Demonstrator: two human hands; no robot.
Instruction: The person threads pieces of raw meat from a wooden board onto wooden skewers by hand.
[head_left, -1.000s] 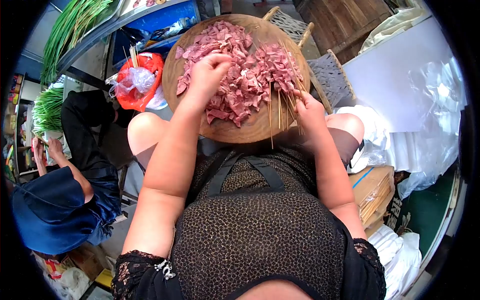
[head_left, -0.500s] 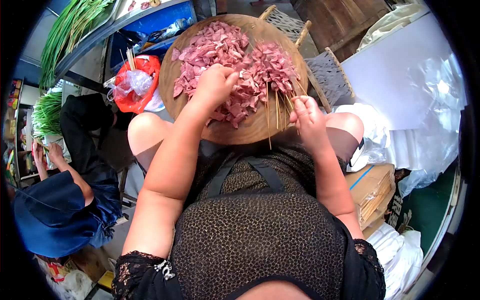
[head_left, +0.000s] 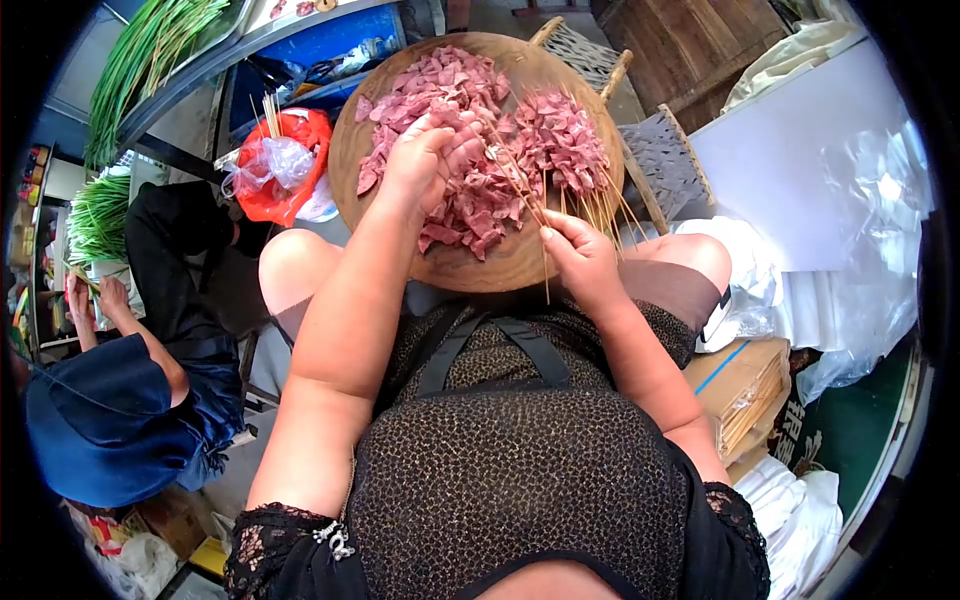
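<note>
A round wooden board (head_left: 455, 275) rests across my knees, bearing a big heap of raw pink meat pieces (head_left: 470, 205). My left hand (head_left: 425, 162) is over the heap, its fingers curled around what looks like a small piece of meat, partly hidden by the fingers. Between thumb and fingers my right hand (head_left: 582, 258) pinches a thin bamboo skewer (head_left: 524, 190). This skewer slants up and left, its far end close to my left fingers. Several skewers loaded with meat (head_left: 562, 135) lie at the board's right side, their bare sticks pointing towards me.
Left of the board, a red plastic bag (head_left: 310, 135) holds clear plastic and upright sticks. A co-worker in blue (head_left: 110, 420) handles green stalks at far left. A woven chair (head_left: 665, 160) stands at the right, near a white panel (head_left: 790, 170) and a cardboard package (head_left: 740, 385).
My right hand has moved left and down from the loaded skewers, now with a skewer angled towards my left hand. My left hand has turned so the palm shows more.
</note>
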